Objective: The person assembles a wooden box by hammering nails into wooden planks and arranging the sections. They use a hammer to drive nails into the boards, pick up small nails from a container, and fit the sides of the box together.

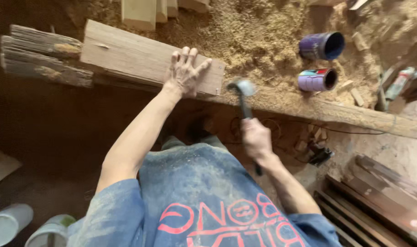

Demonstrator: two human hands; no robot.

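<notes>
A wooden board (pixel 144 57), its long axis left to right, is pinned flat by the spread left hand (pixel 184 73); just right, a hammer (pixel 243 91) is gripped by the right hand (pixel 256 139).

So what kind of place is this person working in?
Most likely a rough woodworking shop: sawdust covers the bench, the left hand presses a plank, and the right hand swings a hammer.

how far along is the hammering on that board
Done: the board already lies on the sawdust-covered bench, and a nail or peg seems to stick from its right end. In hand: the left hand presses it flat while the right hand holds the hammer, head beside that end. Left: whether it is driven home cannot be told.
</notes>
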